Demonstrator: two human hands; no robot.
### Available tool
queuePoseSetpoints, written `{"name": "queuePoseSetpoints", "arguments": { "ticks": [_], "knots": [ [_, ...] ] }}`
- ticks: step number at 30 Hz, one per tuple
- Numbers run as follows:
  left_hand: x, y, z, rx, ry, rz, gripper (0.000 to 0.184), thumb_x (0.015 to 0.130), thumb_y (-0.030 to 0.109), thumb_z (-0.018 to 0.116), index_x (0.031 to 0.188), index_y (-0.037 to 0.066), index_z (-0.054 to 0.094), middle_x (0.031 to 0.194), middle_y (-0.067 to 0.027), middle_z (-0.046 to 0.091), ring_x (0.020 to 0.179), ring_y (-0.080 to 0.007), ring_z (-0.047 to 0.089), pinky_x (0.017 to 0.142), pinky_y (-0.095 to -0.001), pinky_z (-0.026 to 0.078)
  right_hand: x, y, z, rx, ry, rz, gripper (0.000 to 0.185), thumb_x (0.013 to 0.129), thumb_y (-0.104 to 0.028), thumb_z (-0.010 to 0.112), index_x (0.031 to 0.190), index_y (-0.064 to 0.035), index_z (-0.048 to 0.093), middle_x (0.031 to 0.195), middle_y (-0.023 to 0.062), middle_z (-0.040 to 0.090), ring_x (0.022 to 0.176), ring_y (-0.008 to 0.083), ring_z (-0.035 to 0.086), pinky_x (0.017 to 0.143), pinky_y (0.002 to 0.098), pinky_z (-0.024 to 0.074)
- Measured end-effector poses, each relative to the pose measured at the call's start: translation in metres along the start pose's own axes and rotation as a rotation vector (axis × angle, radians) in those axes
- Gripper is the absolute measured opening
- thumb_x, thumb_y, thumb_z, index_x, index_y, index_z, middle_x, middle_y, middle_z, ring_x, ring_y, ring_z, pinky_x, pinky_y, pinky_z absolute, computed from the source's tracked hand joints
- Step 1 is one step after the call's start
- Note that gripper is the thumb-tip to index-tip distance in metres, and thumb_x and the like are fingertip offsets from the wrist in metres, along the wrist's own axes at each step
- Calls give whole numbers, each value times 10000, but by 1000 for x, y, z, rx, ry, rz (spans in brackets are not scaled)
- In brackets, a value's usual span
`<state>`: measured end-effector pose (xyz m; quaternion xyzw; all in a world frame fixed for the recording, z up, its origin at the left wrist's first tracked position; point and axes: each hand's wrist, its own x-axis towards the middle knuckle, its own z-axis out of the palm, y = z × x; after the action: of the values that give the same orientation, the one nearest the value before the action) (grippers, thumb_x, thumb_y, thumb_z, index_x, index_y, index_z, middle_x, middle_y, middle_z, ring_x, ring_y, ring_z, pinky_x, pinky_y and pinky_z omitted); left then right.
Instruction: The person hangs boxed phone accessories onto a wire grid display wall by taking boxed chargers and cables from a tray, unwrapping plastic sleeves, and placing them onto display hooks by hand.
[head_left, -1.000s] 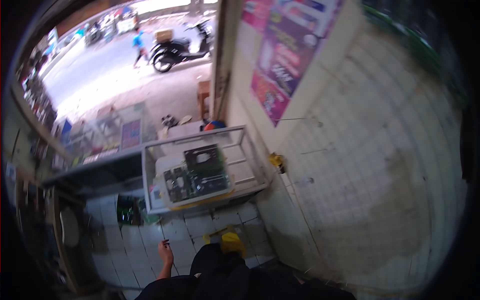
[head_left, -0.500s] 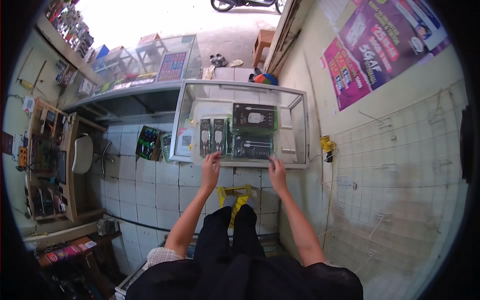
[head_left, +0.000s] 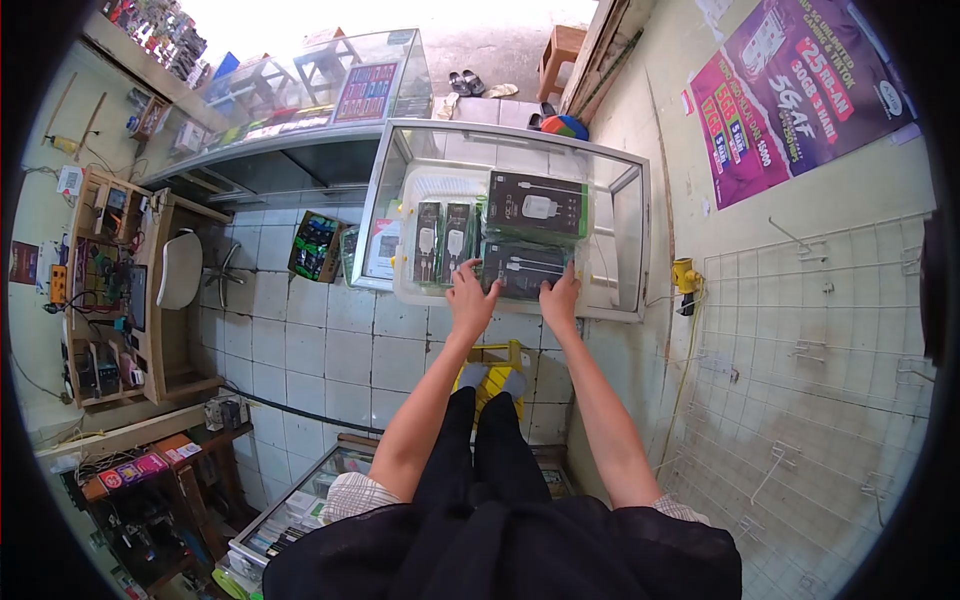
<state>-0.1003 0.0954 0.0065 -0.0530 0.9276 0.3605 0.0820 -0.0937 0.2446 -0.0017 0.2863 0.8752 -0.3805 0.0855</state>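
Fingers [head_left: 466, 275] curved, left hand [head_left: 470, 297] and right hand [head_left: 560, 298] have moved in to opposite ends of the smaller black box [head_left: 527, 272]; handling now centres there, between them; firm grip or mere touch, I cannot tell; larger box [head_left: 538, 207] just beyond.

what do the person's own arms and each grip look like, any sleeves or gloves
Pale, finely checked sleeves end on the upper arms, with a black garment over the shoulders. The forearms are bare. The left grip and right grip are ungloved; no watch or bracelet shows.
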Motion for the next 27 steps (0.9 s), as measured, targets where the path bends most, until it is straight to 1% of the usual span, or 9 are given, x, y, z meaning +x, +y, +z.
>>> {"name": "queuePoseSetpoints", "arguments": {
  "ticks": [2, 4, 8, 11, 14, 17, 21, 24, 27],
  "knots": [
    [-2, 4, -4, -128, 37, -43, 550, 763, 257, 628, 1181, 35, 348, 1112, -117, 425, 993, -241, 438, 857, -367, 309, -6, 5, 0, 238, 72, -88, 657, 780, -102, 539, 1321, -8, 180, 1197, 275, 308, 1128, 402, 322, 939, 451, 301],
    [-7, 6, -14, -507, 195, 171, 535, 750, 163, 638, 1172, 39, 334, 1106, -143, 375, 1014, -266, 393, 887, -364, 299, -19, 7, -3, 260, 115, -192, 645, 782, -114, 545, 1312, -6, 194, 1193, 266, 308, 1132, 390, 320, 942, 440, 298],
    [-39, 25, -48, -504, 265, 332, 596, 753, 85, 635, 1215, 35, 261, 1104, -121, 362, 1023, -216, 361, 906, -338, 299, -64, 4, -36, 292, 178, -316, 631, 795, -164, 567, 1295, -4, 218, 1203, 232, 288, 1144, 364, 315, 960, 409, 277],
    [-54, 51, -77, -760, 142, 357, 691, 744, 35, 643, 1257, 62, 181, 1101, -105, 371, 988, -185, 389, 850, -299, 341, -106, -6, -87, 455, 34, -196, 640, 807, -208, 575, 1294, 3, 217, 1240, 214, 258, 1148, 338, 316, 973, 407, 253],
    [-54, 95, -106, -977, -207, 413, 774, 736, -6, 647, 1283, 101, 110, 1066, -110, 410, 965, -178, 447, 771, -260, 407, -131, -12, -152, 149, 430, -411, 692, 810, -261, 584, 1308, 7, 186, 1278, 199, 231, 1175, 319, 312, 986, 409, 250],
    [-58, 157, -120, -803, -315, 868, 788, 736, -34, 634, 1283, 135, 92, 1028, -120, 436, 936, -188, 476, 739, -264, 432, -178, -52, -234, 456, 474, -667, 734, 824, -259, 570, 1330, 5, 108, 1344, 181, 198, 1248, 311, 255, 1026, 406, 208],
    [-96, 242, -129, -927, -613, 1128, 757, 728, -45, 637, 1250, 131, 118, 1060, -154, 437, 976, -226, 471, 796, -323, 426, -226, -60, -298, 421, 541, -859, 785, 815, -194, 591, 1347, -16, 42, 1323, 189, 267, 1205, 312, 335, 1002, 407, 255],
    [-134, 293, -131, -981, -682, 1375, 731, 728, -61, 627, 1233, 134, 136, 1072, -162, 431, 978, -233, 473, 808, -341, 431, -278, -44, -321, 490, 573, -644, 776, 809, -158, 601, 1349, -22, 62, 1319, 198, 295, 1186, 311, 365, 992, 389, 280],
    [-176, 329, -133, -1051, -746, 1506, 713, 723, -79, 620, 1218, 135, 153, 1069, -163, 432, 976, -230, 475, 808, -338, 435, -330, -18, -327, 283, 901, -597, 686, 808, -105, 597, 1329, -1, 164, 1262, 198, 365, 1151, 289, 406, 965, 347, 317]
  ]
}}
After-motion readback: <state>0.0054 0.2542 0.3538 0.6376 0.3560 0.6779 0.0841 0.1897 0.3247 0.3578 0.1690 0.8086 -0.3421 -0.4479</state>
